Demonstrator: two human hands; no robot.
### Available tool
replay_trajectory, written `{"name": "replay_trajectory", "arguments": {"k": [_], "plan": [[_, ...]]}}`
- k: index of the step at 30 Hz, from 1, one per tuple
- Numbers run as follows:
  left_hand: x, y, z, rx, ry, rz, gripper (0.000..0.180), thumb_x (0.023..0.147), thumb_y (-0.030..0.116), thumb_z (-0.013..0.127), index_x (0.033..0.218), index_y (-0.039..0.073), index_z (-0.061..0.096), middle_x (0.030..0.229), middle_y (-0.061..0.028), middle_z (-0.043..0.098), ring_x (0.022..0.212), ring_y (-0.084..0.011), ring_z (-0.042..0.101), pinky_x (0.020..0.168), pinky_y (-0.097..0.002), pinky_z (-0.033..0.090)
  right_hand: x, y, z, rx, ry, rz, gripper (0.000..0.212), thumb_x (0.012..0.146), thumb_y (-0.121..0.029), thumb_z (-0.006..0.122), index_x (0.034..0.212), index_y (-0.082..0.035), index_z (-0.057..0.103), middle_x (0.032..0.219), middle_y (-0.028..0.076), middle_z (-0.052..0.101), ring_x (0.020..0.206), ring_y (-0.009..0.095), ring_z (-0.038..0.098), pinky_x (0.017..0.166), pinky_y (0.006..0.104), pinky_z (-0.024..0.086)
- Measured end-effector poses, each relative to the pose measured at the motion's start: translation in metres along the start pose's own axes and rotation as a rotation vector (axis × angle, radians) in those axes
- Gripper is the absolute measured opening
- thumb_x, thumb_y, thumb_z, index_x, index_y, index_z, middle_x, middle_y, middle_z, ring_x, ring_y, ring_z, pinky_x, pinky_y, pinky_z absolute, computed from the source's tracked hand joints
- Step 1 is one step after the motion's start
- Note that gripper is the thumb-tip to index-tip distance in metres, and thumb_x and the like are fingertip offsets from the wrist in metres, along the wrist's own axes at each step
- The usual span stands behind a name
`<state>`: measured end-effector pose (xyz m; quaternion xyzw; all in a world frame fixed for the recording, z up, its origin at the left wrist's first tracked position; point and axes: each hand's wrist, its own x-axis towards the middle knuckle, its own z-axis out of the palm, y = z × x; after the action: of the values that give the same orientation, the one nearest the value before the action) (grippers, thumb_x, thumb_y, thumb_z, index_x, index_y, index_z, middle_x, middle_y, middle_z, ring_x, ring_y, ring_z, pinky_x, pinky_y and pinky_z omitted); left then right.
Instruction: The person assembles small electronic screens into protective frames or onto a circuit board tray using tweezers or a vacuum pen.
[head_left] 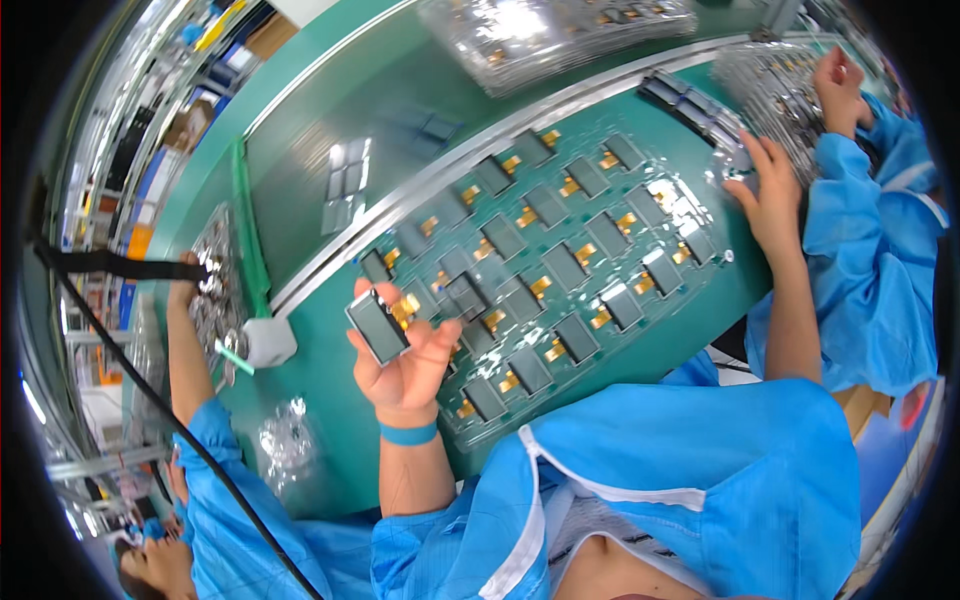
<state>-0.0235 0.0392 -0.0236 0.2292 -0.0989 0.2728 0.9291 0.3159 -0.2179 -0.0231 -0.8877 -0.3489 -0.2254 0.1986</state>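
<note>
My left hand (402,378) is raised above the near left edge of a clear plastic tray (460,437). Its fingers pinch a small display module (378,328) with a dark grey screen and a gold flex tail. A blue band circles that wrist. In the tray lie rows of similar display modules (545,207), each with a gold tail. My right hand (775,195) rests beyond the tray's right end, thumb and fingers spread. It is beside crinkled clear plastic (728,168) and a short row of dark display pieces (690,108); its fingertips seem to touch the plastic.
A metal rail (420,190) crosses the green table behind the tray. Stacked clear trays (560,40) stand beyond it. At left are a white container (268,342) and crumpled clear plastic (288,440). Co-workers' hands (840,90) show at right and left, the left one near a black strap (120,264).
</note>
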Motion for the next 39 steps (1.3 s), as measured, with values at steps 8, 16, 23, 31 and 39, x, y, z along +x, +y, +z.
{"name": "replay_trajectory", "arguments": {"k": [8, 16, 23, 31, 39], "plan": [[-0.005, 0.019, -0.002, -0.112, 0.028, 0.142, 0.043, 0.091, 0.034, 0.044, 0.132, 0.026, 0.036, 0.131, 0.0046, 0.046, 0.095, -0.0169, 0.059, 0.08, -0.0365, 0.041, -0.017, -0.144, -0.02, 0.645, -0.302, -0.482, 0.036, 0.066, -0.01, 0.071, 0.1, -0.009, 0.059, 0.113, 0.008, 0.054, 0.113, 0.029, 0.045, 0.092, 0.0399, 0.035], [-0.002, 0.016, -0.004, -0.146, 0.034, 0.144, 0.042, 0.092, 0.033, 0.044, 0.132, 0.024, 0.036, 0.131, 0.002, 0.046, 0.096, -0.0184, 0.059, 0.078, -0.034, 0.042, -0.011, -0.228, 0.025, 0.681, -0.52, -0.791, 0.049, 0.064, -0.013, 0.072, 0.109, -0.008, 0.053, 0.113, 0.009, 0.053, 0.113, 0.029, 0.044, 0.093, 0.0405, 0.034], [-0.003, 0.017, -0.002, -0.164, 0.086, 0.165, 0.043, 0.092, 0.033, 0.044, 0.132, 0.021, 0.036, 0.128, 0.0008, 0.047, 0.094, -0.0197, 0.059, 0.075, -0.0344, 0.042, -0.005, -0.248, 0.024, 0.585, -0.699, -0.833, 0.049, 0.065, -0.012, 0.071, 0.109, -0.005, 0.052, 0.104, 0.01, 0.056, 0.101, 0.026, 0.052, 0.085, 0.0379, 0.039], [-0.001, 0.022, 0.001, -0.034, 0.155, 0.156, 0.039, 0.091, 0.031, 0.047, 0.128, 0.023, 0.039, 0.127, 0.0047, 0.048, 0.098, -0.0182, 0.06, 0.079, -0.0354, 0.043, 0.003, -0.25, 0.031, 0.547, -0.704, -0.905, 0.048, 0.063, -0.014, 0.072, 0.107, -0.004, 0.054, 0.099, 0.011, 0.054, 0.097, 0.027, 0.051, 0.083, 0.0375, 0.039], [-0.003, 0.022, 0.004, -0.049, 0.269, 0.106, 0.045, 0.092, 0.025, 0.044, 0.133, 0.009, 0.031, 0.124, -0.0102, 0.049, 0.097, -0.0336, 0.059, 0.084, -0.0486, 0.049, 0.008, -0.245, 0.028, 0.5, -0.728, -0.918, 0.047, 0.059, -0.017, 0.073, 0.101, -0.003, 0.058, 0.097, 0.012, 0.052, 0.097, 0.026, 0.048, 0.082, 0.0354, 0.036]]}}
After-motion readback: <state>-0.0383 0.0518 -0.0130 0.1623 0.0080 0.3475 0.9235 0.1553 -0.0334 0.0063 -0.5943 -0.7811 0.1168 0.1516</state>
